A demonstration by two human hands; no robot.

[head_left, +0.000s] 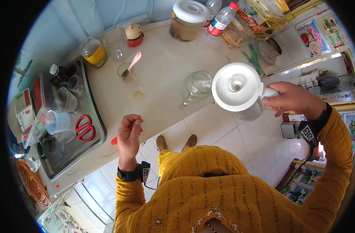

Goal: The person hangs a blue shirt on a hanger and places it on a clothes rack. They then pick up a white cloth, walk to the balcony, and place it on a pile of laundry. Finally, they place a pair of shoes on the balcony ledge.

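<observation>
The right hand (294, 99) gripped a white kettle (237, 91) by its handle, tilted over a glass jar (197, 87) on the counter (166, 62), apparently pouring. The left hand (129, 134) hung loosely curled, empty. Next likely needed: levelling the kettle steadily.

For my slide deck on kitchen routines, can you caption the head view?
Right hand tips a white kettle over a glass mug on the counter; left hand hovers loosely curled.
</observation>
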